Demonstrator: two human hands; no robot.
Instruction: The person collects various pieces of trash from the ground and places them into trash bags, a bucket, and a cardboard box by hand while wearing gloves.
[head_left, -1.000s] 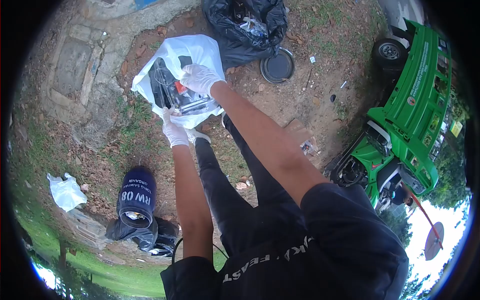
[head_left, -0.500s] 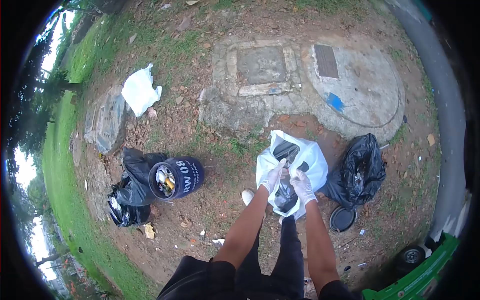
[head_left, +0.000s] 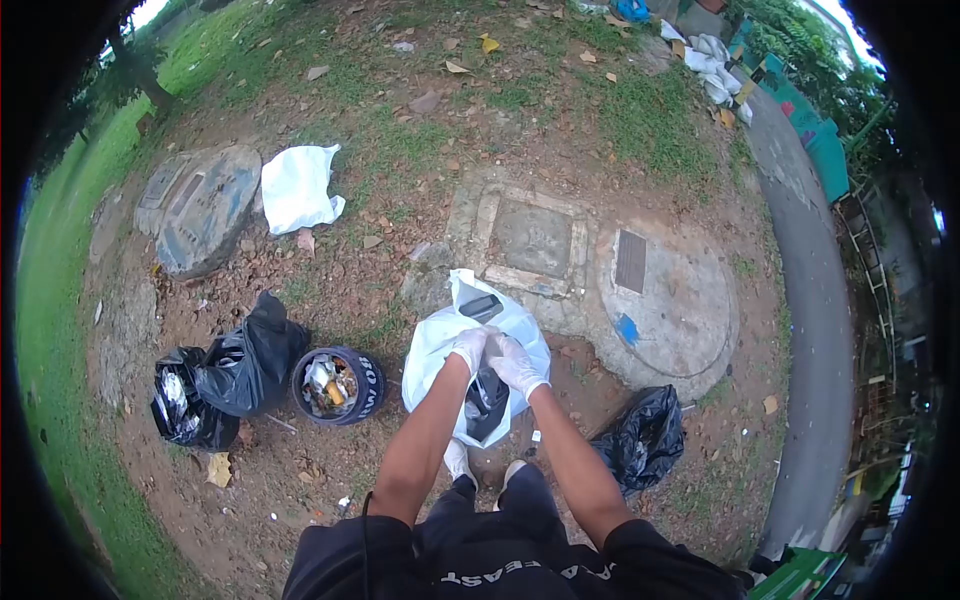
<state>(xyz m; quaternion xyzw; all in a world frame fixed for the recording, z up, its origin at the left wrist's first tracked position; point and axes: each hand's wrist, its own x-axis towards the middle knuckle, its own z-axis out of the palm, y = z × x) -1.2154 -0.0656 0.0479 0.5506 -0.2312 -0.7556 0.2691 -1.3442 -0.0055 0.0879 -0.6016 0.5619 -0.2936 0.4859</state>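
With the bin (head_left: 338, 385) shifted to 9 o'clock, both gloved hands, left hand (head_left: 468, 348) and right hand (head_left: 513, 362), grip the white bag (head_left: 440, 350); loose grip risks spillage.

Dirt and grass — a dark bin (head_left: 337, 385) of rubbish beside black bags (head_left: 225, 380), concrete cover (head_left: 533, 238) beyond.

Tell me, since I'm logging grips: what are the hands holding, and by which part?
Both gloved hands, left hand and right hand, grip the white bag at its open top edge, bunching the plastic together.
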